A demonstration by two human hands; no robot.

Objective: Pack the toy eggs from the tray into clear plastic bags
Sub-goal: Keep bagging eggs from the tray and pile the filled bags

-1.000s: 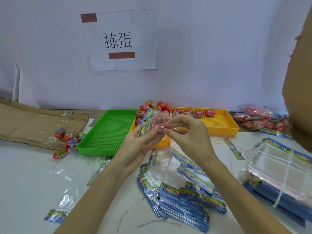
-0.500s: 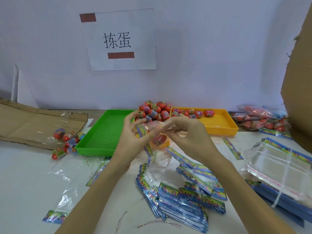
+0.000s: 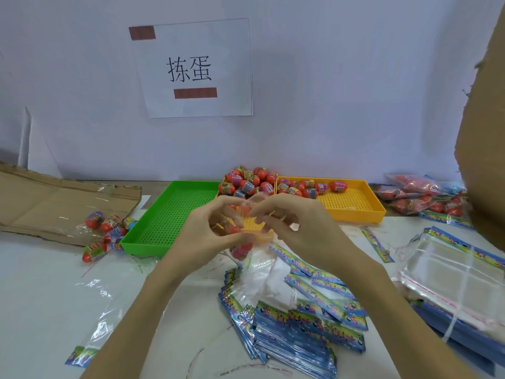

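From the head view, both hands meet over the counter (image 3: 41,296) in front of the trays: the left hand (image 3: 202,236) and the right hand (image 3: 297,231) each pinch the top of a clear plastic bag (image 3: 246,250) with curled fingers, and the bag hangs between them with at least 1 red toy egg (image 3: 241,250) showing low inside it. Just behind the hands, the yellow tray (image 3: 355,206) holds a heap of loose toy eggs (image 3: 251,181) piled toward its left end. The green tray (image 3: 169,214) sits touching its left side. Near the green tray's left edge, a filled bag of eggs (image 3: 106,231) lies partly on a flattened cardboard sheet (image 3: 54,201). More filled bags (image 3: 418,195) are piled at the far right of the counter. Below the hands lies a loose stack of unused bags with blue printed headers (image 3: 300,332), and a banded bundle of bags (image 3: 459,285) rests to the right. A paper sign (image 3: 196,69) hangs on the wall.
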